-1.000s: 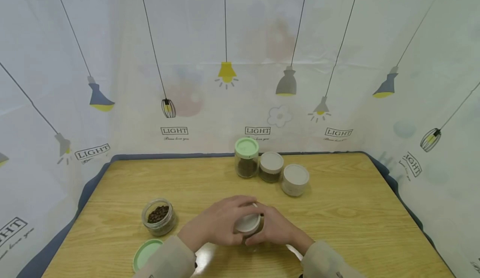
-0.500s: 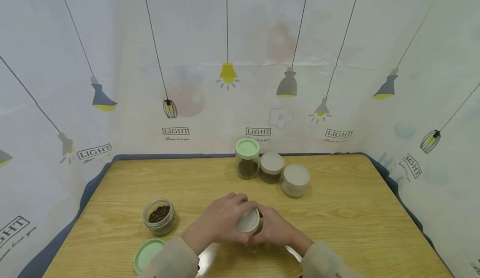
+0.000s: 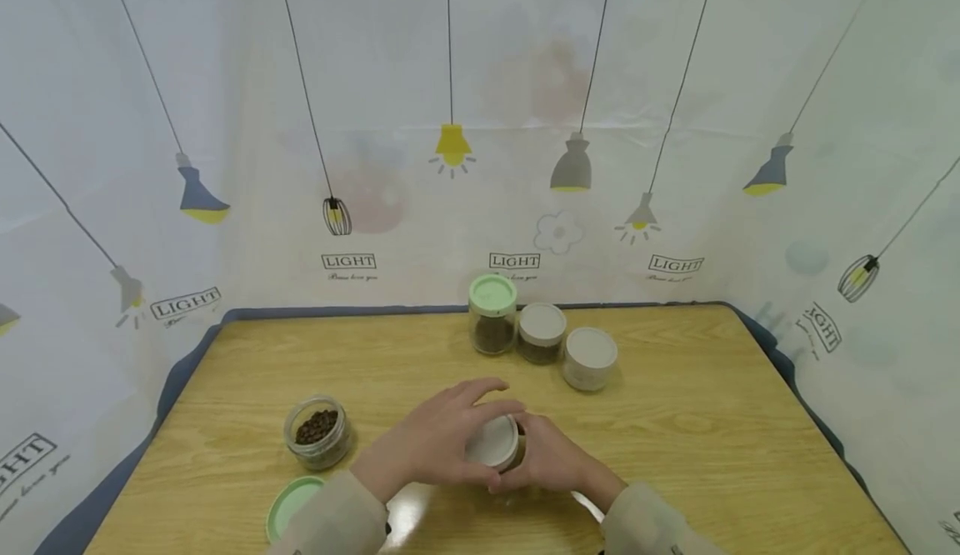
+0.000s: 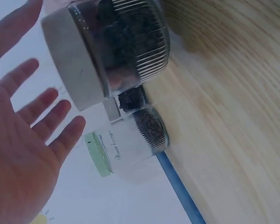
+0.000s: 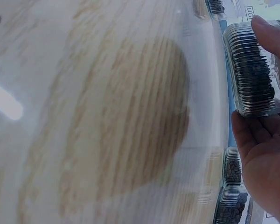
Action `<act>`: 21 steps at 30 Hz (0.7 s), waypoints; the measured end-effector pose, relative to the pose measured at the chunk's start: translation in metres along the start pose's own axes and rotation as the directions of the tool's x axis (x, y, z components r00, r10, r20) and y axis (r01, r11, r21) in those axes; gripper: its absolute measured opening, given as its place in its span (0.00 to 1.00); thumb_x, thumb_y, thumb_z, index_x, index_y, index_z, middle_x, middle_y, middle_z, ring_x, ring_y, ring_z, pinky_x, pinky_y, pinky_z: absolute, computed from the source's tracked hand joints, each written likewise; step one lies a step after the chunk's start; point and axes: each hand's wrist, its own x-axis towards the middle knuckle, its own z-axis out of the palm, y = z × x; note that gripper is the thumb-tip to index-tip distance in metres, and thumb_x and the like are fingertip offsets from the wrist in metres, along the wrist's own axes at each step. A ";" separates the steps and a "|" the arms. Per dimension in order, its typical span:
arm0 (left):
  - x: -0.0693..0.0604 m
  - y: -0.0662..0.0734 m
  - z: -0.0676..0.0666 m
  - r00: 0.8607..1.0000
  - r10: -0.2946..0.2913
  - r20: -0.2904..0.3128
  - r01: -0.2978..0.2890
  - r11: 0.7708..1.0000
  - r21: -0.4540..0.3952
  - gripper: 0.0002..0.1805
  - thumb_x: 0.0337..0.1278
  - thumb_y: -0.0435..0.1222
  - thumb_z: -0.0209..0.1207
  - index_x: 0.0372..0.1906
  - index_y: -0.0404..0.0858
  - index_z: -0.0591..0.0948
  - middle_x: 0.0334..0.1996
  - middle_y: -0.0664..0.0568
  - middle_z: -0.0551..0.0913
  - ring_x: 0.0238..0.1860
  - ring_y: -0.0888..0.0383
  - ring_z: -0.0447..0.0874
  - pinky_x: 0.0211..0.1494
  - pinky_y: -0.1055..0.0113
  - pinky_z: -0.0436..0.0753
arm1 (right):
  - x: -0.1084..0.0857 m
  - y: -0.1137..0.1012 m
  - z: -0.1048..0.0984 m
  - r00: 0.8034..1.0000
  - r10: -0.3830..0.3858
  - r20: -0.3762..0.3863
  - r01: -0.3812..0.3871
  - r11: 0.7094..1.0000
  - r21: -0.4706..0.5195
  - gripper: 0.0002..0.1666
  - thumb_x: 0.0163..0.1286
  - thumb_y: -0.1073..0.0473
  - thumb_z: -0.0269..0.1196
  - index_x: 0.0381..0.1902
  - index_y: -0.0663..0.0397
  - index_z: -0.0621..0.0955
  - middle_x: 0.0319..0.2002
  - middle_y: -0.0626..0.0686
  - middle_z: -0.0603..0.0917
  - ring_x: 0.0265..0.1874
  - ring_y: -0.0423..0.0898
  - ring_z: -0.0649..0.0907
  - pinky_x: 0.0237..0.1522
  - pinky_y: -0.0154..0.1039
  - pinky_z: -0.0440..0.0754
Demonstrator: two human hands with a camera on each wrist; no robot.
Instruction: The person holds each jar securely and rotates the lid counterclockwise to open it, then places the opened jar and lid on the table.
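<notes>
A ribbed glass jar with dark contents (image 4: pixel 130 44) and a white lid (image 3: pixel 492 442) is between my two hands, raised off the table. My right hand (image 3: pixel 553 457) grips the jar's glass side, its thumb on one side and fingers on the other, as the right wrist view shows. My left hand (image 3: pixel 427 440) is around the white lid with its fingers spread and loosely bent. In the left wrist view several of those fingers stand apart from the lid; whether the thumb touches it, I cannot tell.
An uncovered glass jar (image 3: pixel 322 460) of dark brown beans stands left, with a green lid (image 3: pixel 292 507) in front of it, partly behind the left sleeve. At the back are a green-lidded jar (image 3: pixel 493 297) and two white-lidded jars (image 3: pixel 542 323). A patterned cloth surrounds the wooden table (image 3: pixel 720 422).
My left hand's fingers have closed around the white lid and then spread away from it. My right hand has kept its hold on the jar, nearly still.
</notes>
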 end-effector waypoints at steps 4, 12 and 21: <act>0.001 -0.001 -0.005 0.995 0.092 0.031 -0.091 0.996 -0.023 0.41 0.43 0.51 0.71 0.68 0.60 0.69 0.71 0.52 0.66 0.70 0.51 0.67 0.66 0.53 0.75 | 0.000 -0.002 -0.001 1.000 0.000 0.001 0.000 0.999 0.043 0.46 0.45 0.44 0.78 0.63 0.34 0.73 0.57 0.41 0.80 0.52 0.40 0.80 0.54 0.39 0.77; 0.001 0.000 -0.006 0.992 0.105 0.066 -0.104 0.994 -0.019 0.41 0.39 0.40 0.69 0.67 0.56 0.72 0.69 0.52 0.70 0.69 0.52 0.69 0.67 0.56 0.74 | 0.002 0.000 -0.001 0.996 -0.083 -0.020 0.083 0.997 -0.011 0.48 0.44 0.43 0.79 0.64 0.30 0.73 0.61 0.40 0.76 0.54 0.40 0.79 0.56 0.35 0.77; 0.005 0.004 0.000 1.000 0.027 -0.002 -0.027 0.998 0.052 0.38 0.41 0.52 0.70 0.64 0.59 0.74 0.59 0.54 0.77 0.58 0.55 0.77 0.55 0.61 0.81 | 0.000 0.000 -0.002 0.999 -0.021 -0.025 0.021 1.000 -0.004 0.51 0.44 0.41 0.78 0.66 0.39 0.70 0.58 0.41 0.79 0.52 0.39 0.80 0.56 0.38 0.76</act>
